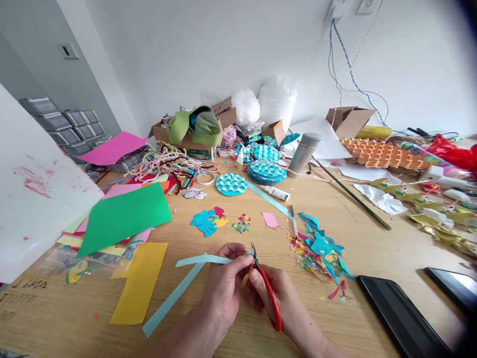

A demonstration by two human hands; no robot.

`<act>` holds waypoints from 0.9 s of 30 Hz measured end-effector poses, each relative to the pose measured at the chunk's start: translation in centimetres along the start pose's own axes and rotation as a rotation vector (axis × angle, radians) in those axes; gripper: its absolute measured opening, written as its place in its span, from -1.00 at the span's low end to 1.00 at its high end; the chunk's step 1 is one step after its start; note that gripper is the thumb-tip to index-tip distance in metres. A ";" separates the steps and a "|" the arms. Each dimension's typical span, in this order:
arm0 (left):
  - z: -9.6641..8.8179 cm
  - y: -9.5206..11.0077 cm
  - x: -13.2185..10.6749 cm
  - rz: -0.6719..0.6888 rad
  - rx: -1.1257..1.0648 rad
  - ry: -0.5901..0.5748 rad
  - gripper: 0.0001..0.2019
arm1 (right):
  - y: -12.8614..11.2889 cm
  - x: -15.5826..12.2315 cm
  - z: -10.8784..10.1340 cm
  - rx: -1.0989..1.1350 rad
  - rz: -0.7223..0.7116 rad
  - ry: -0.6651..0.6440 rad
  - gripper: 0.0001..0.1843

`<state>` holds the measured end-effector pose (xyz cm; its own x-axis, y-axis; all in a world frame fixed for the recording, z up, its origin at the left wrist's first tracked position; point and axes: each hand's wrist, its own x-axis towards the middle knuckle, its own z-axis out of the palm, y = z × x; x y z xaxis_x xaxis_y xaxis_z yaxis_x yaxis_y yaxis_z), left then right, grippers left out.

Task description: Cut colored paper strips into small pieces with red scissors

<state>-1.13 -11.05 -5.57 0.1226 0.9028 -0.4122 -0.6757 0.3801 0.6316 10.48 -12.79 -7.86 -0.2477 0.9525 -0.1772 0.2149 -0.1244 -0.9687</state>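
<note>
My left hand (227, 278) pinches a light blue paper strip (194, 259) between thumb and fingers. Red-handled scissors (271, 298) are gripped in my right hand (279, 293), their blades around the strip's right end by my left fingertips. Another light blue strip (173, 301) lies on the table beneath my left wrist. Just beyond my hands are blue fish cutouts (204, 222), a yellow fish cutout (221, 222) and a pile of tiny coloured paper bits (242, 223). Blue paper scraps (323, 243) lie right of the scissors.
Coloured paper sheets (126, 216) are stacked at left. Blue paper discs (267, 171), a grey flask (304, 154) and a glue bottle (276, 193) stand or lie farther back. A black phone (398, 315) rests at front right. An orange egg tray (383, 153) sits behind.
</note>
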 end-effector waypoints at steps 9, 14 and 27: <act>-0.1 0.0 0.1 -0.004 0.005 0.007 -0.71 | 0.0 0.0 0.0 0.004 -0.005 -0.005 -0.36; -0.1 0.1 0.1 0.011 0.006 0.004 -0.71 | 0.2 -0.1 0.0 0.007 0.015 -0.008 -0.36; -0.2 0.2 0.2 0.042 0.067 0.000 -0.71 | 0.1 0.0 -0.1 -0.060 0.007 0.003 -0.35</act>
<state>-1.39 -10.88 -5.70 0.0953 0.9181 -0.3846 -0.6298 0.3549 0.6910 10.65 -12.79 -7.90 -0.2429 0.9526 -0.1833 0.2731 -0.1142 -0.9552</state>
